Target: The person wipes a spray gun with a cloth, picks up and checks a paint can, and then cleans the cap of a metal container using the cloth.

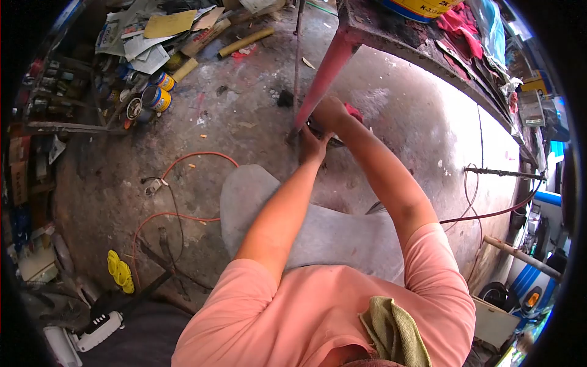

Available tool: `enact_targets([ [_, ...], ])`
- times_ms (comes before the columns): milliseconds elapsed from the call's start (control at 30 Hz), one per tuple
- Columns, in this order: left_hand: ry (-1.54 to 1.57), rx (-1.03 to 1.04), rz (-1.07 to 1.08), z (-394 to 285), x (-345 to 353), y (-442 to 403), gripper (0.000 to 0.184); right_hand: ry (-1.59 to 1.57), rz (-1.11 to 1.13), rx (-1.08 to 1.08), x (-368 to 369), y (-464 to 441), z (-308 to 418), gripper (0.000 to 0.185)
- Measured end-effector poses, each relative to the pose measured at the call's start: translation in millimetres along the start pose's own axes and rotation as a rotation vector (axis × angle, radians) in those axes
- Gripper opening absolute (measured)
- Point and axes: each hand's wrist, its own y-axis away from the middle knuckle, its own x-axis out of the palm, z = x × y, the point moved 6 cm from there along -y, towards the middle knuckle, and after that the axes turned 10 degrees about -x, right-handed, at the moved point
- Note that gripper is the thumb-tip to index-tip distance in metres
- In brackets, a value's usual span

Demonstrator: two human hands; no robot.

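Both my arms reach down and forward to a spot near the floor beside the table's red leg (324, 79). My left hand (313, 144) is closed around a small dark thing (317, 127) that I cannot make out. Just above it, my right hand (329, 114) is curled over the same spot, its fingers mostly hidden. A red cloth or red item (353, 112) shows right beside my right hand. Below my forearms are grey-clad legs (342, 235).
A worktable (391, 55) bears a yellow-and-blue can (422, 9) and red cloth (458, 30). Paint cans (156, 98) and papers (147, 46) lie at the left. An orange cord (195, 154) and yellow sandals (120, 271) are on the floor. A dark hose (489, 214) runs right.
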Motion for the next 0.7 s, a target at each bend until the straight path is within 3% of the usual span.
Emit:
enact_targets([
  [100,-0.205,0.182,-0.064,1.8,-0.3,-1.2,0.09,0.023,-0.065,-0.018,11.1,-1.9,13.7,0.021],
  [167,-0.604,0.321,-0.113,-2.9,1.0,2.7,0.088,-0.023,-0.112,-0.002,16.5,5.2,17.8,0.022],
  [233,0.007,0.143,0.105,-4.6,4.0,0.6,0.092,-0.07,-0.151,0.019,22.6,16.9,20.5,0.022],
  [300,0.207,0.016,0.204,-9.4,5.4,1.3,0.097,-0.116,-0.185,0.044,25.0,30.5,22.0,0.023],
  [433,-0.098,-0.075,0.183,-23.5,-5.8,6.9,0.107,-0.212,-0.175,0.08,28.6,60.3,22.7,0.024],
  [533,-0.116,0.13,0.09,7.1,2.7,-7.8,0.109,-0.226,-0.213,0.07,28.7,75.6,16.9,0.028],
  [600,-0.065,0.06,0.092,24.1,3.2,-15.4,0.106,-0.246,-0.265,0.038,29.3,87.7,9.6,0.029],
  [700,0.102,-0.346,0.2,8.3,-5.5,-5.2,0.098,-0.161,-0.244,0.034,41.4,102.9,-3.0,0.029],
])
